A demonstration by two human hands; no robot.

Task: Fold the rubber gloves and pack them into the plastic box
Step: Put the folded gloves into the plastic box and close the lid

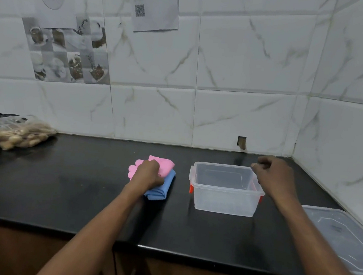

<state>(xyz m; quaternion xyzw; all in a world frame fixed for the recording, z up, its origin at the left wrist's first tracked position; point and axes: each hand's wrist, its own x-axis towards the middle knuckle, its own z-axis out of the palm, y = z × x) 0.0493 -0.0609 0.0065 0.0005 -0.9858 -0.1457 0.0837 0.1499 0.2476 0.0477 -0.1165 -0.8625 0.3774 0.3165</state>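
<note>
Box (223,202) stands empty on the black counter (71,193), its lid (344,237) off at 4 o'clock. Gloves (166,167), pink on blue, lie stacked at the box's 9 o'clock; folding looks done, packing is left. Left hand (147,175) curls its fingers onto the stack. Right hand (276,179), fingers curled, is at the box's 1 o'clock corner; whether it grips the rim I cannot tell.

Kitchen: black countertop (82,194), tiled wall (249,66).
</note>
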